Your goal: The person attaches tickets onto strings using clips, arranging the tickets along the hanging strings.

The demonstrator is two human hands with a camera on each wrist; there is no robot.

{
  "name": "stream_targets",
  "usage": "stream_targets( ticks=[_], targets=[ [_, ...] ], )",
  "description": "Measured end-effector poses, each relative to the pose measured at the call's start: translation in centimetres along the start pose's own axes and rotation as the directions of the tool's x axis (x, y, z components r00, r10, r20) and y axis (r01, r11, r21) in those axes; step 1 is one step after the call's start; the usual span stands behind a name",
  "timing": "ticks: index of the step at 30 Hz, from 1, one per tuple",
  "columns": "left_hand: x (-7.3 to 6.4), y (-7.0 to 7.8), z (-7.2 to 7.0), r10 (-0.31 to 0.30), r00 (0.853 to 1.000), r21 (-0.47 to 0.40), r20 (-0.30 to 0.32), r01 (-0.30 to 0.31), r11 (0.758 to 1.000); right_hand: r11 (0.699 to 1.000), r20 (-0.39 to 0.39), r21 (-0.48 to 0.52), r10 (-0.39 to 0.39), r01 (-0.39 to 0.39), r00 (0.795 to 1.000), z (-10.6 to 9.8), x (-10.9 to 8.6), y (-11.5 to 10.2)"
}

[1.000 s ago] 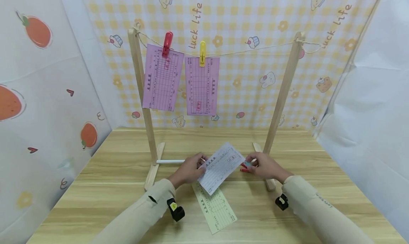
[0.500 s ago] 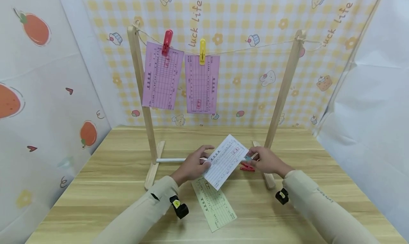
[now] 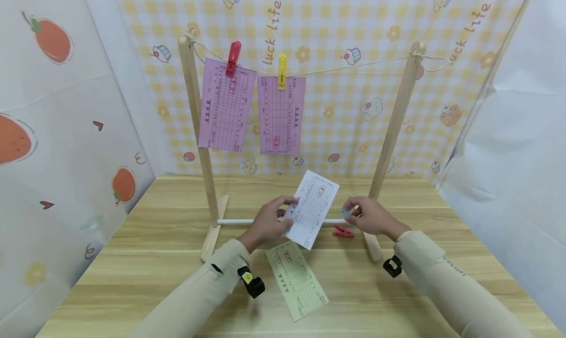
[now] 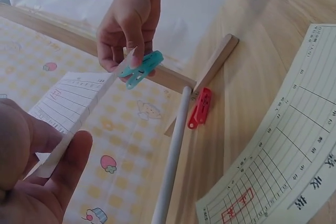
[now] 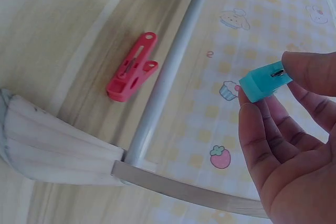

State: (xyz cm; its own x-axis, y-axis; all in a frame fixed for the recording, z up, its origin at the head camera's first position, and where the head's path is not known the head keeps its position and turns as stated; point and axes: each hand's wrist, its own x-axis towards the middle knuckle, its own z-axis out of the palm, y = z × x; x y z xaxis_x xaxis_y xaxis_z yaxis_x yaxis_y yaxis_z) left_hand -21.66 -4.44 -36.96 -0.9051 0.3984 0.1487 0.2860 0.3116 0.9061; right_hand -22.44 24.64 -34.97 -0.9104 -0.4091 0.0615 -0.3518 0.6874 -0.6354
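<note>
My left hand pinches a white receipt slip by its left edge between thumb and fingers, holding it tilted above the table. In my right hand is a teal clothespin, gripped by thumb and fingertips just right of the slip. A red clothespin lies on the table below the right hand. The pale yellow-green receipt slip lies flat nearer the front. Two pink receipt slips hang from the string: the left pink slip under a red clothespin, the right pink slip under a yellow clothespin.
The string is tied between a left wooden post and a right wooden post. A white rod joins their feet behind my hands. Patterned cloth covers the back; white sheets enclose both sides.
The white slip has risen and turned more upright in my left hand. My right hand has lifted the teal clothespin away from the red one, and a gap has opened between it and the slip.
</note>
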Motion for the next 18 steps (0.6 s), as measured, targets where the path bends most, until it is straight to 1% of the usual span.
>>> stream_targets(
  ticks=[4, 12, 15, 18],
  targets=[
    [0.1, 0.5, 0.0, 0.026, 1.000, 0.000, -0.010, -0.026, 1.000, 1.000, 0.000, 0.001, 0.006, -0.006, 1.000, -0.3, 0.1, -0.3],
    [0.6, 1.0, -0.1, 0.110, 0.993, 0.049, -0.037, -0.108, 0.993, 1.000, -0.006, 0.018, 0.004, -0.004, 1.000, -0.8, 0.2, -0.7],
    [0.7, 1.2, -0.1, 0.138, 0.989, 0.046, -0.046, -0.136, 0.990, 1.000, -0.006, 0.018, 0.000, 0.000, 1.000, -1.0, 0.2, -0.9],
    [0.9, 1.6, 0.0, 0.151, 0.987, 0.034, -0.055, -0.150, 0.988, 1.000, -0.007, 0.010, 0.001, 0.000, 1.000, -1.3, 0.3, -1.1]
  ],
)
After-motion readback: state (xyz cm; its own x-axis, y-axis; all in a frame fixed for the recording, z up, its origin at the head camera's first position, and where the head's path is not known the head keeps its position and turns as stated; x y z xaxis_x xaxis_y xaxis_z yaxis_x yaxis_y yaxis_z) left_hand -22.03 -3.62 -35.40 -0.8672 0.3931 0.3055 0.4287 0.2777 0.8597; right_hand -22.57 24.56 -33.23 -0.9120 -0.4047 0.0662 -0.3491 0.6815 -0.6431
